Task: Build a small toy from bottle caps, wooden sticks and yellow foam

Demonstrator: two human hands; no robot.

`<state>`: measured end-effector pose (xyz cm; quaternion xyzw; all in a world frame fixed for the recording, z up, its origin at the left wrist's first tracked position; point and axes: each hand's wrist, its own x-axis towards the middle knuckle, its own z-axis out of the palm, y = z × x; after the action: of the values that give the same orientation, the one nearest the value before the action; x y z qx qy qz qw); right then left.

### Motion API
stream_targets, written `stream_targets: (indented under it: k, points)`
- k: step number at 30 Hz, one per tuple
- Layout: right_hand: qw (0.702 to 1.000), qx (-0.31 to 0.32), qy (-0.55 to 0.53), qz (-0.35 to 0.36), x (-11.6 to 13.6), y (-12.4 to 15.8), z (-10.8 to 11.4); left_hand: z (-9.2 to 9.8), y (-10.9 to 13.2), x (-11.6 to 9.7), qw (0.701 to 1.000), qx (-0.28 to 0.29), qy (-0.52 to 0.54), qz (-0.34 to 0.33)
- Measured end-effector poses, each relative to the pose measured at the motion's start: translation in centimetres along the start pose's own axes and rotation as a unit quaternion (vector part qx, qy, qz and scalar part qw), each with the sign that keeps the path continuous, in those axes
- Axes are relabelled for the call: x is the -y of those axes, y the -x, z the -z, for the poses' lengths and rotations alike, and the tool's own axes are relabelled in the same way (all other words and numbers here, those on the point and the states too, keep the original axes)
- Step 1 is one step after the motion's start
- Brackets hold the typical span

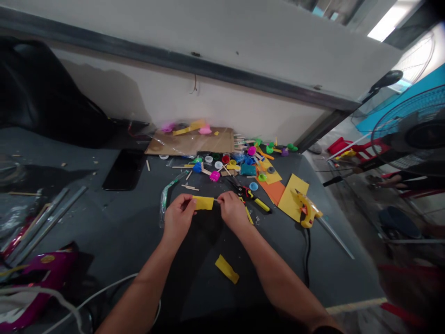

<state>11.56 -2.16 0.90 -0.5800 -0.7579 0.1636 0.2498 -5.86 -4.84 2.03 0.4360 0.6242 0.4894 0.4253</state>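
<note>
- We pinch a yellow strip above the dark table, the left hand on one end and the right hand on the other. The hands are close, not touching.
- If our fingers slip, the strip could fall or bend.
- A thin stick pokes out by the right hand. It could slide away.
- The glue gun could burn us if hot. We cannot tell.
- Our fingers hide the strip's ends, so we cannot see what is there.
</note>
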Motion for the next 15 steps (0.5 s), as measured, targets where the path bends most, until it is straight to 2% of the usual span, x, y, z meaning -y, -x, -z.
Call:
stream_targets:
  k: [2,3,5,7,9,11,13,15]
  points:
    - [0.989,-0.039,-0.126,-0.062,0.9,-0.1,1.0,0.1,0.1,-0.1,0.999,-0.012,-0.030,-0.023]
    - [0.972,-0.050,-0.208,-0.097,1.5,-0.2,1.4,0.2,0.2,-0.2,0.997,-0.025,-0.057,-0.049]
    - [0.914,-0.031,-0.373,-0.154,3.1,-0.4,1.8,0.4,0.5,-0.5,0.982,-0.064,-0.118,-0.132]
    - [0.848,-0.004,-0.494,-0.191,4.6,-0.6,1.5,0.7,0.8,-0.7,0.954,-0.111,-0.167,-0.223]
    - [0.801,-0.017,-0.555,-0.222,5.4,-0.7,0.5,0.9,1.1,-0.7,0.929,-0.144,-0.198,-0.276]
    - [0.768,-0.044,-0.586,-0.255,5.5,-0.7,-0.6,1.0,1.2,-0.6,0.919,-0.157,-0.205,-0.297]
    - [0.735,-0.044,-0.615,-0.282,5.1,-0.7,-1.3,1.0,1.1,-0.4,0.921,-0.144,-0.193,-0.307]
    - [0.717,-0.015,-0.637,-0.283,4.6,-0.7,-1.4,0.8,0.9,-0.2,0.927,-0.113,-0.173,-0.314]
